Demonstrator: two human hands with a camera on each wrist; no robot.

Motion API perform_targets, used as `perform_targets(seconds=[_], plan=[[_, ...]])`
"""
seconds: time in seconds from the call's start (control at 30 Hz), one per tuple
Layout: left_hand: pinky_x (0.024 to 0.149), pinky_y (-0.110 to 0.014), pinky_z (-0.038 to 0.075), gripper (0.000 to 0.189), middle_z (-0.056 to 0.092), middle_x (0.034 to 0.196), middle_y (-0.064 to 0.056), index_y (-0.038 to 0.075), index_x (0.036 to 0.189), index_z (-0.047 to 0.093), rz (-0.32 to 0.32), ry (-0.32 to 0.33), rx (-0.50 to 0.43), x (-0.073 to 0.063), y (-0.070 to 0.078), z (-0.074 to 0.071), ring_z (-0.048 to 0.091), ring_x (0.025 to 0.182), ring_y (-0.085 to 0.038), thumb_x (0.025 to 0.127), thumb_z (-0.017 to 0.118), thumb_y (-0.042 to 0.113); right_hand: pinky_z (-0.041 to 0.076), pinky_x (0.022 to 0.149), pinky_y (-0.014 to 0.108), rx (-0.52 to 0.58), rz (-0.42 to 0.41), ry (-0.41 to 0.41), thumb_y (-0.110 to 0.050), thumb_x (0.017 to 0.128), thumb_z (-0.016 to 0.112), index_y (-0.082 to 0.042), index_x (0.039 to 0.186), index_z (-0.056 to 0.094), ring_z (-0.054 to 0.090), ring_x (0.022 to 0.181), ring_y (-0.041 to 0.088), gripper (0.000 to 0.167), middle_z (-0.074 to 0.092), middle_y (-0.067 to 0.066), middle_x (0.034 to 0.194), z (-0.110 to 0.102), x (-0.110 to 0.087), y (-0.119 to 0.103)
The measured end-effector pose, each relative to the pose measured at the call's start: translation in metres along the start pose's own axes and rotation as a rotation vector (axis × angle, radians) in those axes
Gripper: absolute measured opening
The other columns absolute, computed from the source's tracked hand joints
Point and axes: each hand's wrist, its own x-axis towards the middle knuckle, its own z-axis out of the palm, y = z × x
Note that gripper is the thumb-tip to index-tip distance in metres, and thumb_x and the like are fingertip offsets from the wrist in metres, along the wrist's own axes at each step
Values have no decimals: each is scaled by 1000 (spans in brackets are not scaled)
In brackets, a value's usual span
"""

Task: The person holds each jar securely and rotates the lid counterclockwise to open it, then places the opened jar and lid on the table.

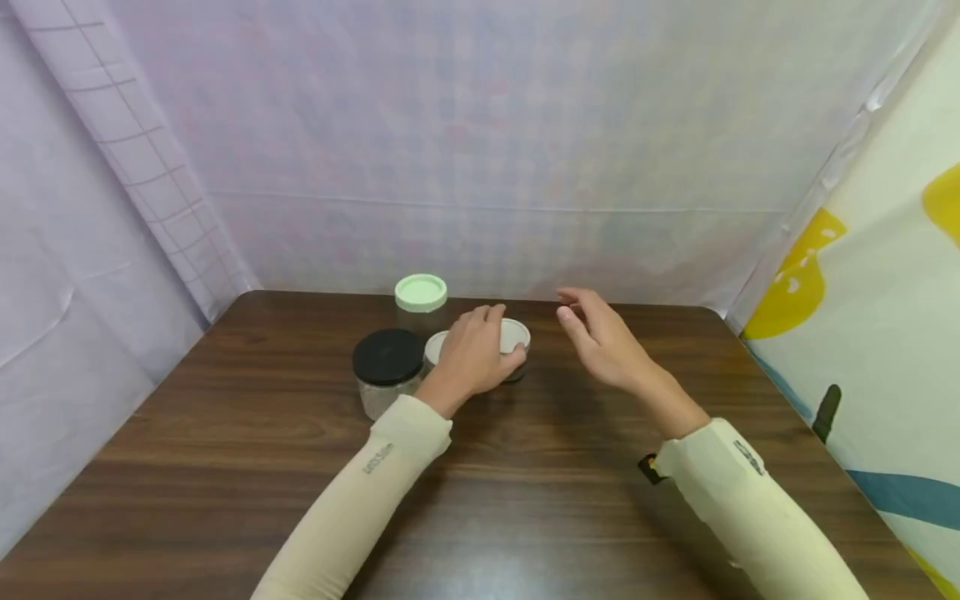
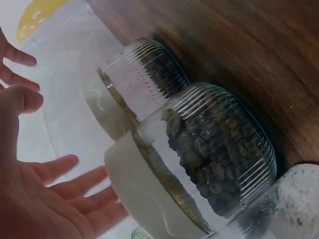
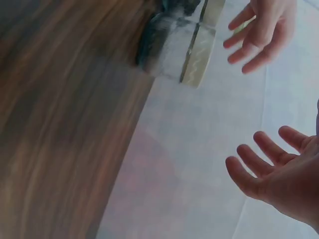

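My left hand (image 1: 471, 354) is above two glass jars with off-white lids, its fingers loosely extended. In the left wrist view its fingertips are beside the lid (image 2: 152, 186) of a jar of dark beans (image 2: 212, 154); whether they touch cannot be told. A second jar (image 2: 154, 74), holding a little dark content, stands beside it; its lid (image 1: 514, 333) shows right of the left hand in the head view. My right hand (image 1: 611, 346) hovers in the air to the right, fingers apart and slightly bent, holding nothing.
A jar with a black lid (image 1: 387, 357) and whitish contents stands left of the left hand. Behind it is a jar with a pale green lid (image 1: 421, 292). All stand on a dark wooden table (image 1: 510, 508), with a pale curtain (image 1: 480, 150) along its back edge.
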Motion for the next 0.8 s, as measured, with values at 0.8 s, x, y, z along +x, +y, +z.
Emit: perform_targets(seconds=[0.8], plan=[[122,-62,17,108,60,135,-18,4,151,39,-199,-198,53,24,-5,24,55,128,-43,77,71,75,46,103,58,136,221,-13,-42,111,30,-4,145,45,56,127,43,53,58,22,139,-9,-23,51]])
